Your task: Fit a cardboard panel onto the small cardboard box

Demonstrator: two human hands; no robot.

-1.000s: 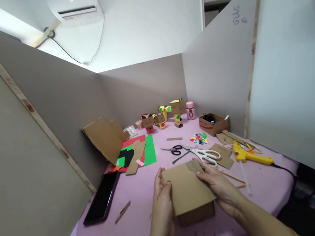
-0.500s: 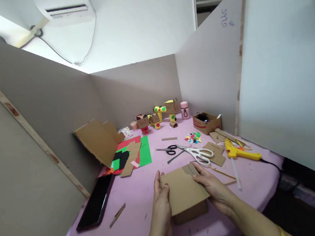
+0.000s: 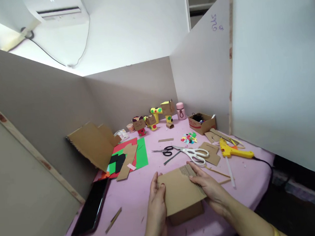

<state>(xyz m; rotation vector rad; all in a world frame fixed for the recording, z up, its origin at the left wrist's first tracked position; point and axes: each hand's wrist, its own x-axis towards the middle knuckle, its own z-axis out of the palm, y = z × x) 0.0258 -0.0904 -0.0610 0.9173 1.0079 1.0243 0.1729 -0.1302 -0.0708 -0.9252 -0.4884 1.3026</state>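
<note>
Left hand (image 3: 156, 200) flat against the left edge of the cardboard sheet (image 3: 179, 190), fingers together, thumb on top. Right hand (image 3: 206, 187) spread over the sheet's right side, fingertips pressing near the corrugated strip at its far edge. Sheet lying tilted atop a small cardboard box (image 3: 187, 214), near the front of the pink worktop (image 3: 132, 214).

Likely to slide off square if pressed unevenly, since only two sides are pinned. Could crease where the exposed corrugation weakens it. Sits close to the worktop's front edge, so might tip off with a hard push.

White scissors (image 3: 194, 153) just beyond the right fingertips: easy to knock. Yellow glue gun (image 3: 232, 152) further right, its cord trailing off the edge; a snagged sleeve could drag it. Phone (image 3: 89, 208) well apart on the left.
</note>
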